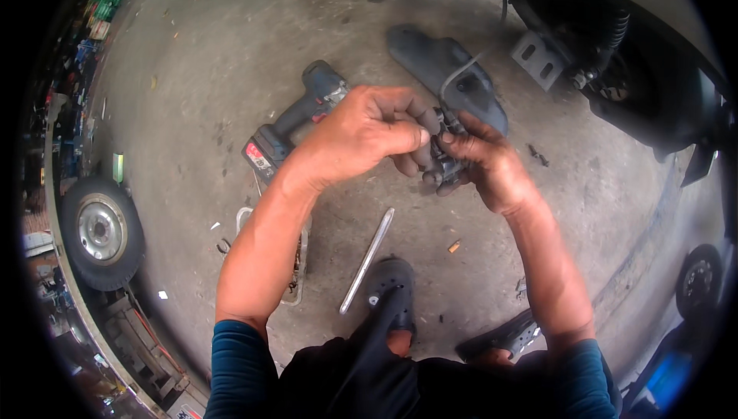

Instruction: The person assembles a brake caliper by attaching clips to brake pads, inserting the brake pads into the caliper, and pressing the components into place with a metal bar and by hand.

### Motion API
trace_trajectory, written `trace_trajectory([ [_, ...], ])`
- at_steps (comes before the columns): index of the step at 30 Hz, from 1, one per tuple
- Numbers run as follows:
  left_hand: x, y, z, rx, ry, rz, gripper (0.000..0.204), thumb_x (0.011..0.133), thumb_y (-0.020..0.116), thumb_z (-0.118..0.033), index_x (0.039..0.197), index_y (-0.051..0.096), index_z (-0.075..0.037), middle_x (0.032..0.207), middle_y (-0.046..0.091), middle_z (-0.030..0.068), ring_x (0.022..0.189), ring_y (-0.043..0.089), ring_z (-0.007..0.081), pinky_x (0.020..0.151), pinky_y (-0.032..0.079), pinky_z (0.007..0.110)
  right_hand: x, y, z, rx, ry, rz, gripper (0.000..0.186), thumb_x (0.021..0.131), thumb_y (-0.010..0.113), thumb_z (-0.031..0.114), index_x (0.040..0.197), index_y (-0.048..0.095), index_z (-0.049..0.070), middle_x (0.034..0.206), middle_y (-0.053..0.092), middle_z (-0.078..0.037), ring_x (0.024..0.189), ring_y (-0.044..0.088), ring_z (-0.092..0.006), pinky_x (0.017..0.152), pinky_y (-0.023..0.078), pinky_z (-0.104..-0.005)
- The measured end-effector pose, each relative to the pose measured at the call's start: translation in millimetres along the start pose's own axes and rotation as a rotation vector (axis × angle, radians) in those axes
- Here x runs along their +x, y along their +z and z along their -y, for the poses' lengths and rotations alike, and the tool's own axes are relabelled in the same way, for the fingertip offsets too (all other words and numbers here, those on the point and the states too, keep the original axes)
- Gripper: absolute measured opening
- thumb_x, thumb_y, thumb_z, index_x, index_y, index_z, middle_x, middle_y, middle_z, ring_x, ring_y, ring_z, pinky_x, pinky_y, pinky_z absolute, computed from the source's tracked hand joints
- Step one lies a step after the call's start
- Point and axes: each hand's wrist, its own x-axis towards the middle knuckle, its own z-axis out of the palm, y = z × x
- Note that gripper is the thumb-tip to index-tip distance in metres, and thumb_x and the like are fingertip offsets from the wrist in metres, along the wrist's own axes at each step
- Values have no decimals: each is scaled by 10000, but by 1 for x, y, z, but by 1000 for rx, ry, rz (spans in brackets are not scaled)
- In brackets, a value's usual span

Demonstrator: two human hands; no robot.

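Note:
In front of me, my right hand (488,154) is closed round a dark, greasy metal part, which looks like a brake caliper (442,169). A thin grey hose (453,79) curves up from its top. My left hand (388,131) presses against the caliper's left side, thumb and fingers drawn together in a pinch. Whatever sits between those fingertips is hidden. Both hands cover much of the caliper. Beyond them a dark plastic panel (430,54) lies on the floor. Left of my left hand rests a cordless impact wrench (296,115) with its battery attached.
A metal bar (367,260) lies near my shoe (393,296). Partly behind my left forearm stands a tray (302,265) of small parts. The dark underside of a vehicle (626,84) fills the upper right. A wheel (101,231) and a cluttered shelf stand at left.

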Motion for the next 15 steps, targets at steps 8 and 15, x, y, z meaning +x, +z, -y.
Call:
trace_trajectory([
  [8, 15, 5, -14, 454, 127, -15, 146, 807, 623, -98, 889, 657, 17, 708, 624, 27, 688, 560, 87, 627, 469, 268, -5, -12, 12, 51, 6, 65, 544, 835, 629, 266, 1257, 487, -47, 1010, 651, -141, 849, 651, -237, 614, 549, -367],
  [15, 20, 10, -17, 475, 164, -35, 144, 785, 584, -56, 891, 637, 27, 774, 618, 19, 738, 554, 81, 658, 462, 258, -9, -25, 23, 130, 64, 187, 481, 869, 606, 239, 1253, 494, -28, 996, 661, -149, 739, 679, -266, 602, 554, -359],
])
